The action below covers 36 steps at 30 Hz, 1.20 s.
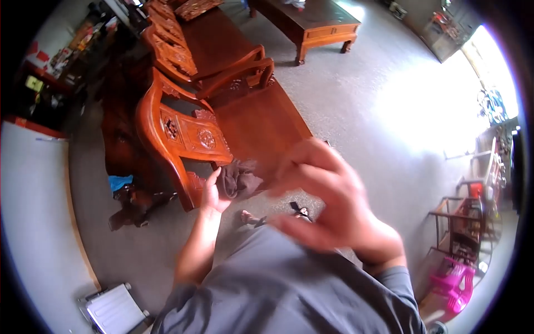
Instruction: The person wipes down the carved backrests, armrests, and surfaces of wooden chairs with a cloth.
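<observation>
The left hand [212, 197] pointed toward one o'clock, thumb [213, 177] raised, while the blurred right hand [342, 206] curved loosely toward ten o'clock, fingers [321, 155] and thumb apart.

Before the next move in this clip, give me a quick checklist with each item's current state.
1. Left hand in contact with the dark cloth: ok, cloth against the palm.
2. Left grip closed: cannot tell, fingers hidden by the cloth.
3. Cloth spread flat: not ok, it is bunched.
4. Right hand open: ok, thumb and fingers apart.
5. Right hand sharply visible: not ok, motion-blurred.
6. Cloth touching the wooden chair: cannot tell, they only overlap in this view.
</observation>
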Available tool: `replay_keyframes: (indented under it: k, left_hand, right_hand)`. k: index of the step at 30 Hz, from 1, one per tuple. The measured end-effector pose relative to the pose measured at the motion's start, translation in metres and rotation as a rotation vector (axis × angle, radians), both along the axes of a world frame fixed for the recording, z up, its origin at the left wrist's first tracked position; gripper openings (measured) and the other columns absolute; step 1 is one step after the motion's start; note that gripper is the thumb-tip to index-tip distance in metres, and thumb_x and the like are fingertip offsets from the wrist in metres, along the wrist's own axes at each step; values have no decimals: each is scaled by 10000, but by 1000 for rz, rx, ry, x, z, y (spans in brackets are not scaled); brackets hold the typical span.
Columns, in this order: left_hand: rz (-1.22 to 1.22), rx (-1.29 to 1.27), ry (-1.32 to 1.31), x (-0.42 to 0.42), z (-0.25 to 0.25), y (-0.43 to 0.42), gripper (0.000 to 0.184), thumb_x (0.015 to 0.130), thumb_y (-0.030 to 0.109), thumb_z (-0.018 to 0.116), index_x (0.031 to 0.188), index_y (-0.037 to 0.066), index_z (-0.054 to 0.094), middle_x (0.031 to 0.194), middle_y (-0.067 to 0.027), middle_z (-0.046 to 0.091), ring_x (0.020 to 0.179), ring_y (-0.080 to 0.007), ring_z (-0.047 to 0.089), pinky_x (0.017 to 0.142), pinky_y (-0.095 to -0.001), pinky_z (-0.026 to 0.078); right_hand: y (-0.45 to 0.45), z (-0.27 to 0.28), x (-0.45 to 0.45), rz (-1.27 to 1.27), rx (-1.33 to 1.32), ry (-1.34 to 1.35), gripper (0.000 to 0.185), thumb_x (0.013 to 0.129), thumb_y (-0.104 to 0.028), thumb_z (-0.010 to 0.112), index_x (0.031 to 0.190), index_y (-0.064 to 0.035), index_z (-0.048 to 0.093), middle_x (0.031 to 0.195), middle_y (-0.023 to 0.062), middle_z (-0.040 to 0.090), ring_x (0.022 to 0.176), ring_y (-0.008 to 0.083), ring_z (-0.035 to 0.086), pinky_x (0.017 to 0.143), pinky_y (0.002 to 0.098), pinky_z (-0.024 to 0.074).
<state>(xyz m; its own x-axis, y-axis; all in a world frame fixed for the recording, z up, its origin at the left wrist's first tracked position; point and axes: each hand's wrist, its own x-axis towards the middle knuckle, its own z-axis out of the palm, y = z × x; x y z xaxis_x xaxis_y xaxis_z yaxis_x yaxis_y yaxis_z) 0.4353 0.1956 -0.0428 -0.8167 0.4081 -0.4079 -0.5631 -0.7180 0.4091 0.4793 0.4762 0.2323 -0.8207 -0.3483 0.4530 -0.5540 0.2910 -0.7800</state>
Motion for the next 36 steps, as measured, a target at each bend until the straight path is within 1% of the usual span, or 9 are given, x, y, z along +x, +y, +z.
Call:
replay_keyframes:
  k: [1,5,9,14,21,26,31,34,36]
  left_hand:
    - [8,-62,7,9,-7,2,584,1041,373,390,1460,-27,462,1420,-190,570,1320,-329,540,1138,-519,412]
    - [117,-132,-155,36,-65,6,523,1011,397,386,1340,57,611,1297,-118,674,1026,-195,649,853,-361,481]
    - [318,-171,-111,38,-96,35,464,1037,302,372,1276,-22,603,1262,-168,679,1162,-313,635,1049,-454,477]
    - [153,-182,-73,9,-127,72,516,1029,337,391,1320,-36,599,1365,-209,629,1273,-357,591,1115,-489,448]
    - [384,-384,0,-28,-131,88,326,943,167,651,1241,34,648,1188,-84,696,1107,-231,658,1009,-385,510]
    - [347,-555,-31,-62,-125,102,316,925,143,657,1221,33,660,1169,-78,697,1086,-213,657,988,-367,511]
    - [298,-1186,59,-63,-219,94,296,908,49,625,1200,6,639,1067,-82,723,975,-209,692,872,-359,563]
    - [277,-1675,168,-36,-267,87,344,890,148,665,1220,50,661,1006,-145,723,941,-270,696,856,-377,548]
    - [207,-1894,149,-16,-279,96,369,861,149,678,1219,65,653,1146,-212,662,1069,-407,624,965,-475,497]
  right_hand:
    - [13,21,7,61,-17,38,245,750,-189,836,935,-65,735,999,105,609,844,254,639,707,372,519]
    - [40,56,23,290,-128,60,249,747,-172,818,953,-68,725,997,109,605,864,267,635,716,379,521]
    - [54,63,26,418,-239,-30,255,745,-155,800,971,-71,715,995,113,602,883,280,630,726,385,524]
    - [63,59,14,467,-381,-199,268,743,-134,778,992,-75,702,993,118,598,907,296,625,737,394,527]
    - [53,49,-29,523,-481,-324,292,739,-105,746,1023,-80,684,990,125,592,941,318,617,753,405,531]
    - [65,33,-75,374,-290,-370,313,736,-84,723,1045,-83,672,988,130,588,965,334,612,764,413,534]
    - [139,-115,-136,-28,601,-301,451,784,-160,787,1222,-144,680,1039,105,642,1014,337,636,865,438,548]
    - [239,-233,-105,-315,718,-811,486,829,-227,792,1275,-90,657,1101,154,672,992,307,677,892,413,547]
    - [329,-328,-53,-420,875,-949,507,841,-316,776,1266,-63,664,1136,194,694,1051,359,666,945,456,525]
